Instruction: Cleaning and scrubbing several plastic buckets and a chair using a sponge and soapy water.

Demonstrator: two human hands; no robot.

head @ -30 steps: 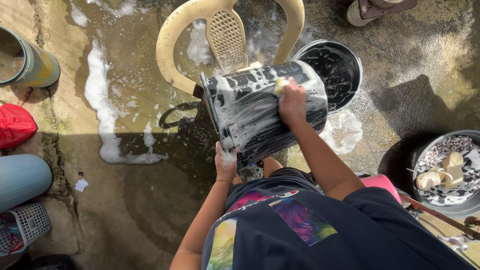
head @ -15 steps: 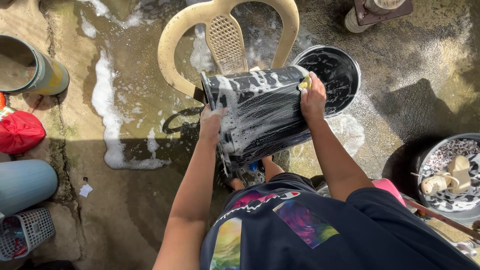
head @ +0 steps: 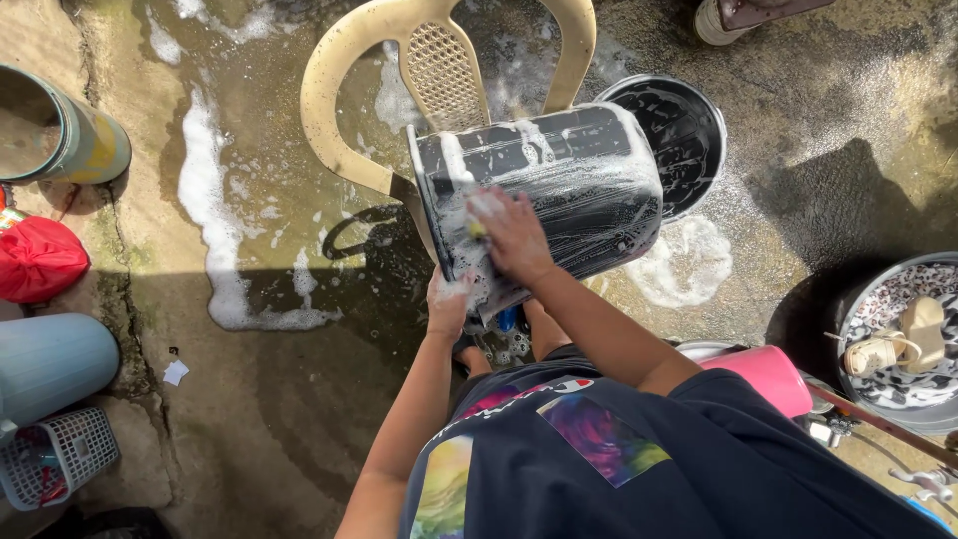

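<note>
The soapy black plastic bin [head: 559, 195] lay tipped on its side against the cream plastic chair [head: 399, 90]. Right hand [head: 514, 235] pressed a yellow sponge [head: 477, 225] to its wall, fingers closed on the sponge. Left hand [head: 449, 304] gripped the bin's lower rim above the wet concrete floor [head: 279, 379].

Navy T-shirt [head: 689, 469], multicoloured tie-dye patches [head: 604, 439], bare forearms

A cream plastic chair [head: 439, 60] lies on wet, foamy concrete just beyond the grip. To its right stands a black round tub [head: 684, 125] streaked with suds. Far right, a patterned basin [head: 878, 384] holds a pale shoe [head: 923, 324]. Far left of the grip are a green-rimmed bucket [head: 60, 135], a red bag [head: 35, 260], a pale blue container [head: 50, 364] and a white mesh basket [head: 60, 454].
</note>
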